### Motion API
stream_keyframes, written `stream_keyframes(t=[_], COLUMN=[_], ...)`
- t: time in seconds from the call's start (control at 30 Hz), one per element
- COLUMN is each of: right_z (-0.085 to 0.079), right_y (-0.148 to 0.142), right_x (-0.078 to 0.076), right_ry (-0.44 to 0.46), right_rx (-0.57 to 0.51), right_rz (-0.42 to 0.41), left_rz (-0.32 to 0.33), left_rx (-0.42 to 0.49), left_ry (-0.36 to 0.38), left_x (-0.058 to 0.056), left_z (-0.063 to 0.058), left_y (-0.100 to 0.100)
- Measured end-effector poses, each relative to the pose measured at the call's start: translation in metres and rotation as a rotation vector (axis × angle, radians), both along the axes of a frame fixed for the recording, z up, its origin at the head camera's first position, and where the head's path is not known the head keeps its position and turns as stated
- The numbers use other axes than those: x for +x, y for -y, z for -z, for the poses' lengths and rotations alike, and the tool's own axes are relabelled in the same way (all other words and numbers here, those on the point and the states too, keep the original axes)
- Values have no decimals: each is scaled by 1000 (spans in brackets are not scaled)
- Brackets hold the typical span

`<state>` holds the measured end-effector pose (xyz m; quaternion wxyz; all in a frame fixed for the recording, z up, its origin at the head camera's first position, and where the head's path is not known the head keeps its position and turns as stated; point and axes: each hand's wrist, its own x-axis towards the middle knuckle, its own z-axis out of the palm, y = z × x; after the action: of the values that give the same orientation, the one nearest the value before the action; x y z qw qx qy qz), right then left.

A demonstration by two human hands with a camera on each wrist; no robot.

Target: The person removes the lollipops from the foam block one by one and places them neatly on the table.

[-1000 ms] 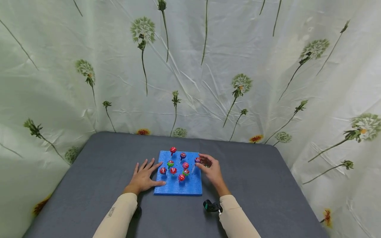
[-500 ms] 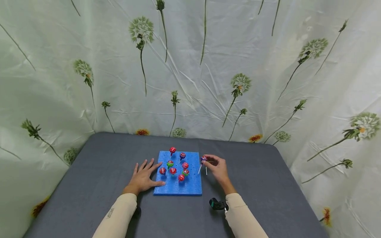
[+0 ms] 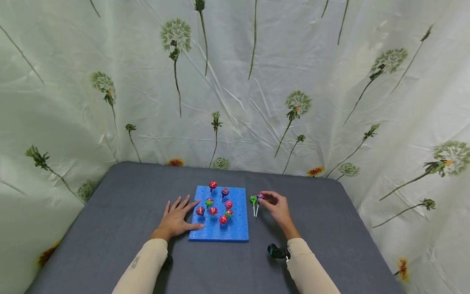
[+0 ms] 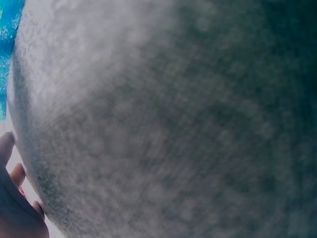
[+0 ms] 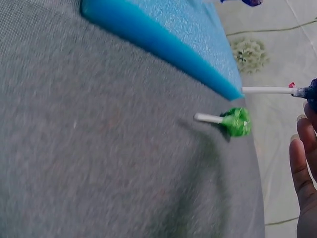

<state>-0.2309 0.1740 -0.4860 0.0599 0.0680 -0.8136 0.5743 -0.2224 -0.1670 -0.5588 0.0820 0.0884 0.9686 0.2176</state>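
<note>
Pinching a purple lollipop [image 3: 260, 196], the right hand [image 3: 278, 207] is now farther from the blue board [image 3: 235, 232], where the left hand [image 3: 174, 221] stays spread.

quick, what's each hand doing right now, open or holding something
Left hand: open, spread at the edge of the blue board.
Right hand: holding a purple-wrapped lollipop.

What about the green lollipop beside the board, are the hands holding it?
No, the green lollipop lies on the table, apart from the right hand.
</note>
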Motion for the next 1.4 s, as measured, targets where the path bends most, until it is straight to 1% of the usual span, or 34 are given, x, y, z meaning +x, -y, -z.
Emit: stream_keyframes(t=[0.1, 0.23, 0.3, 0.57, 0.7, 0.9, 1.0, 1.2, 1.4], right_z=[14, 34, 39, 43, 45, 52, 56, 63, 67], right_y=[-8, -18, -22, -26, -27, -29, -28, -25, -21], right_x=[-8, -19, -21, -30, -35, -43, -47, -51, -54], right_ry=[5, 6, 2, -3, 17, 45, 59, 128, 136], right_rx=[-19, -37, -24, 38, 68, 43, 56, 128, 155], right_rz=[9, 53, 64, 68, 65, 69, 90, 139, 167], left_rz=[-5, -4, -6, -12, -8, -5, -5, -10, -9], left_rx=[-6, 4, 8, 15, 16, 21, 29, 23, 24], left_ry=[-9, -11, -7, 13, 17, 14, 12, 3, -3], left_x=[1, 1, 1, 1, 1, 1, 1, 1, -1], left_z=[0, -1, -1, -3, -3, -3, -2, 2, 2], left_y=[2, 3, 3, 5, 5, 3, 2, 2, 2])
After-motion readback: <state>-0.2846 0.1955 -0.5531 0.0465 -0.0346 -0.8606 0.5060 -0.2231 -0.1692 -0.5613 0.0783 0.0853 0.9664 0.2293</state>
